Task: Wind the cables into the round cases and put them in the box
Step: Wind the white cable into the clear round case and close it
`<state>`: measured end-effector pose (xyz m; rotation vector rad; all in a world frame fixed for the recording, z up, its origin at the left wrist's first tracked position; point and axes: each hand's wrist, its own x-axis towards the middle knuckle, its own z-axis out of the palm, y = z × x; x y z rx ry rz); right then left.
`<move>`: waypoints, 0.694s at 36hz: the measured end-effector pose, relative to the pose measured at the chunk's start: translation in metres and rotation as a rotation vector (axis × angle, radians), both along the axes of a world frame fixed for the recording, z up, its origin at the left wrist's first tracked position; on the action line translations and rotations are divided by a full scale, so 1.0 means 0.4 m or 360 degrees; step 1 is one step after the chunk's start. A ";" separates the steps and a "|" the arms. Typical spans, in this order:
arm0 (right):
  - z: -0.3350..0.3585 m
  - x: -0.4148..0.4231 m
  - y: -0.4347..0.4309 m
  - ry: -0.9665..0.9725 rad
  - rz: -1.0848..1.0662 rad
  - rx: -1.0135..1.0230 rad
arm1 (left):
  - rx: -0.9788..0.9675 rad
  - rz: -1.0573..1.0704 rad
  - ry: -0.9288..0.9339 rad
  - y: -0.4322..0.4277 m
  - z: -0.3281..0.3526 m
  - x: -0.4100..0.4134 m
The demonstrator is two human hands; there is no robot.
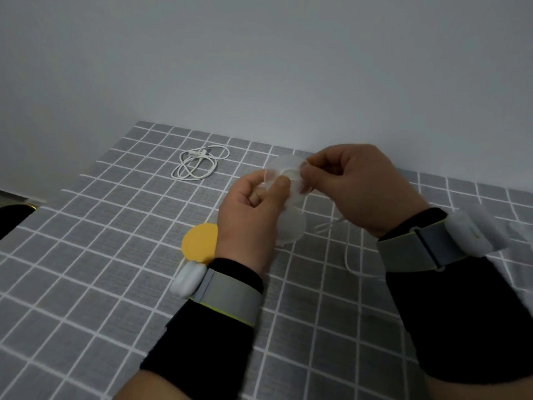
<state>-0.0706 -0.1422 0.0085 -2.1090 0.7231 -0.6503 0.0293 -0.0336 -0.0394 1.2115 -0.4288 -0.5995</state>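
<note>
A: Left hand [251,209] is gripping the clear round case [292,223] above the counter [101,269]; right hand [357,186] is pinching its upper rim, fingers curled.
B: Cable [347,256]?
A: Trailing loose on the counter beneath the right wrist; whether its end is being pinched too, cannot tell.
B: Risk?
A: Judging it: a hard tug on that slack may be yanking the flimsy case free. Second cable [197,166] is lying coiled further back.

The worktop [86,255] wears a grey cloth [121,298] ruled in white squares and runs back to the wall. A coiled white cable [199,166] lies towards the far edge. Nearer, a flat yellow disc [199,241] rests on the cloth. To its right, a loose white cable [349,261] trails across the squares.
</note>
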 end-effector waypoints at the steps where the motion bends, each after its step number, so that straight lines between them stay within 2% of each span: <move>1: 0.010 -0.002 -0.004 0.0039 0.0019 -0.0058 | -0.0036 -0.0024 -0.0001 0.000 0.004 0.002; 6: 0.037 -0.034 -0.011 0.0330 0.0099 -0.0304 | 0.0010 -0.0151 -0.0334 -0.003 -0.018 -0.001; 10: 0.044 -0.040 -0.012 0.0453 0.0085 -0.0407 | 0.0082 -0.0179 -0.0391 -0.006 -0.016 -0.005; 20: 0.000 -0.006 0.009 0.0464 -0.0267 -0.0538 | -0.0032 0.0010 -0.0183 -0.005 -0.024 0.000; 25: -0.018 0.017 0.028 0.0419 -0.0378 -0.0454 | -0.0031 0.0156 -0.0047 -0.009 -0.027 0.009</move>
